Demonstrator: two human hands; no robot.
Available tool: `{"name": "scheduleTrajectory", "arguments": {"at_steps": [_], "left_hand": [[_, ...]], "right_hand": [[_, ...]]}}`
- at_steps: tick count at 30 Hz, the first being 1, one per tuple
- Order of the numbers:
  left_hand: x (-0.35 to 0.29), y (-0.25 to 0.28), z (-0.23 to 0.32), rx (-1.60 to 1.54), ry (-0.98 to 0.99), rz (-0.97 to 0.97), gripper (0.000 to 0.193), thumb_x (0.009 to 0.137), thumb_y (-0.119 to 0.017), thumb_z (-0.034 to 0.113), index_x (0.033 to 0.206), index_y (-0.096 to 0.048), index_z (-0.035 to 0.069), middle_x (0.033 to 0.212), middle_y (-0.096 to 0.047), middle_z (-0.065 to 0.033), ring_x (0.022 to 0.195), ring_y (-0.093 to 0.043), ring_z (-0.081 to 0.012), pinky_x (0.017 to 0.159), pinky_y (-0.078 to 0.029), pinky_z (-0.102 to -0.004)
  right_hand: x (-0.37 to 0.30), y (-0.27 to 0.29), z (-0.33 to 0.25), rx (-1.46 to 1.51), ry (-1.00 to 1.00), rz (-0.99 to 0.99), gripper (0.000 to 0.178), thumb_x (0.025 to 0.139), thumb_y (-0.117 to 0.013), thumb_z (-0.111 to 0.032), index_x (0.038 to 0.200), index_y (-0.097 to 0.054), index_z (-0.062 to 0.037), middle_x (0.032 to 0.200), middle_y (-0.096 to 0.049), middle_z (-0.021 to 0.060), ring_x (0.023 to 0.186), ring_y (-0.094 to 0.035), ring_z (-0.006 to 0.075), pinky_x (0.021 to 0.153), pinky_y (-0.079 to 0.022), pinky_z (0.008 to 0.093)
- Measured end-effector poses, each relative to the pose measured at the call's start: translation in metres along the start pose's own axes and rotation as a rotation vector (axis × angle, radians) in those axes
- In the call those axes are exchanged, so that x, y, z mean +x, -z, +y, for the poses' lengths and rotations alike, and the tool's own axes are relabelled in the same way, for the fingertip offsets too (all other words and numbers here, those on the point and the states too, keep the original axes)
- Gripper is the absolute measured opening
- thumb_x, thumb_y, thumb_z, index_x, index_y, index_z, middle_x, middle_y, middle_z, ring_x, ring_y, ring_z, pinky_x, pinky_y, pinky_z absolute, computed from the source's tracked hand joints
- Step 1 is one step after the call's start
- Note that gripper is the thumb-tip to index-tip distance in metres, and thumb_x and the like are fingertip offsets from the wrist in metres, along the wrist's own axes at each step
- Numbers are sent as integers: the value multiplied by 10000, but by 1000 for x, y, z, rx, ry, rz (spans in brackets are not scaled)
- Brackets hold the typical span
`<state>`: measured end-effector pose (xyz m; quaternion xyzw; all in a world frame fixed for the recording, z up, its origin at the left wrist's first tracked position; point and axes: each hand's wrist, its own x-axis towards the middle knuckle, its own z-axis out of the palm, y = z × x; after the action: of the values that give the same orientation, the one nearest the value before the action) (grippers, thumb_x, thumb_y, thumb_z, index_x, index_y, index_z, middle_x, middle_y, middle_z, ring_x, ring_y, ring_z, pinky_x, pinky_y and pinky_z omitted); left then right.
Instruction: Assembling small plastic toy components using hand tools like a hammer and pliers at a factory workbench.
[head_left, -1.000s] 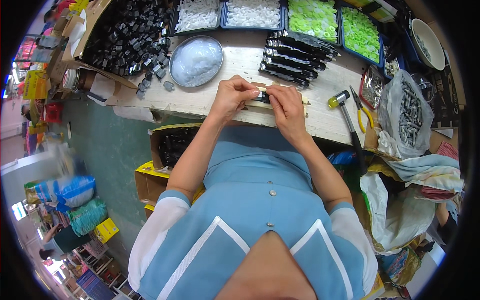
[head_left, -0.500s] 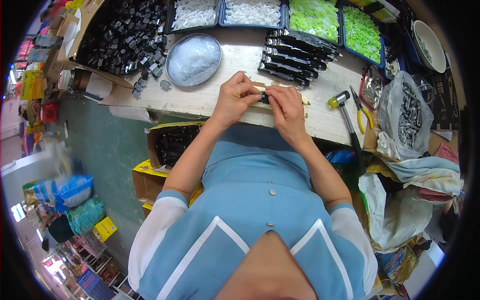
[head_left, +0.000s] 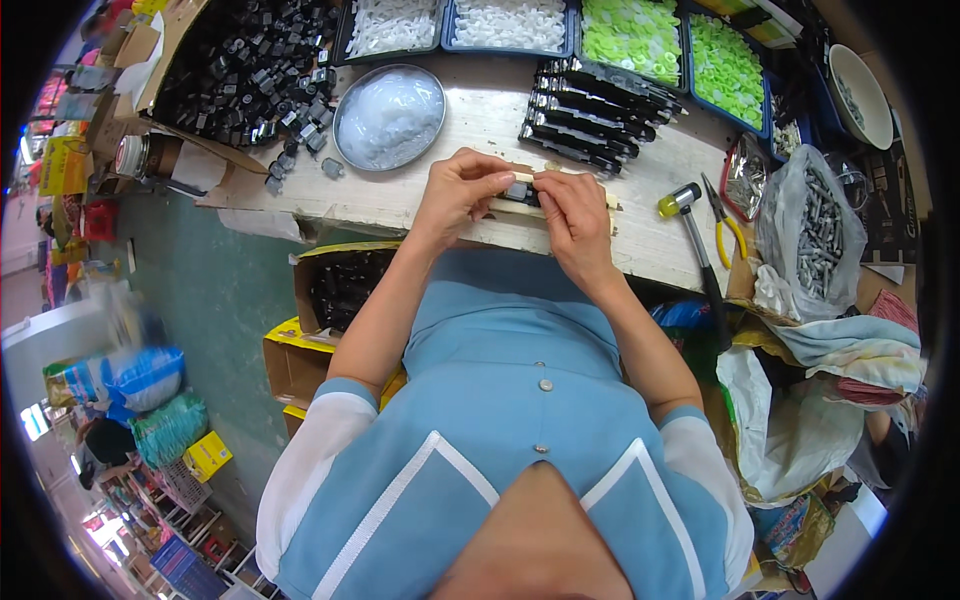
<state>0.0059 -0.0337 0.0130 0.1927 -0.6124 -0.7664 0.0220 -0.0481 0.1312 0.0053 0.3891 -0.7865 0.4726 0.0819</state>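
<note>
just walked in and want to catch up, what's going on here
A person in a blue top is doing handwork at a white bench. The left grip and right grip are both at a small black part near the bench's front edge; their fingers hide some of it. Several long black pieces lie side by side beyond. A hammer and pliers lie to the right, untouched.

Across the bench (head_left: pixel 480 105) it ran: trays (head_left: pixel 510 55) at the back, dish (head_left: pixel 384 167) before them, stack (head_left: pixel 590 117) to its right, left hand (head_left: pixel 458 195) and right hand (head_left: pixel 578 213) at the near edge, then hammer (head_left: pixel 706 273), pliers (head_left: pixel 717 211) and bag (head_left: pixel 790 220) further right.
</note>
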Motion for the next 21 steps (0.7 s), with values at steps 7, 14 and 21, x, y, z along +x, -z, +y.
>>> {"name": "scheduleTrajectory", "arguments": {"at_steps": [7,14,21], "left_hand": [[2,-1,-11,-13,-54,37,51,766,-650,15,773,-600,5,732,-520,-5,488,-447,-39,375,-354,-177],[14,-3,4,527,-263,5,109,714,-650,40,821,-647,22,769,-504,-44,578,-493,-101,530,-421,-246],[106,1,72,984,-634,298,235,708,-667,206,868,-657,35,813,-636,-160,742,-618,-311,655,-491,-384]], "right_hand": [[2,0,0,14,-12,7,112,786,-571,-37,891,-600,-8,921,-603,100,823,-525,269,742,-403,342],[9,31,-1,58,-91,48,111,782,-555,4,882,-605,-5,891,-602,117,831,-547,276,735,-424,343],[18,154,77,-560,-429,97,161,822,-528,-98,943,-603,-23,886,-600,162,797,-578,318,706,-454,378]]}}
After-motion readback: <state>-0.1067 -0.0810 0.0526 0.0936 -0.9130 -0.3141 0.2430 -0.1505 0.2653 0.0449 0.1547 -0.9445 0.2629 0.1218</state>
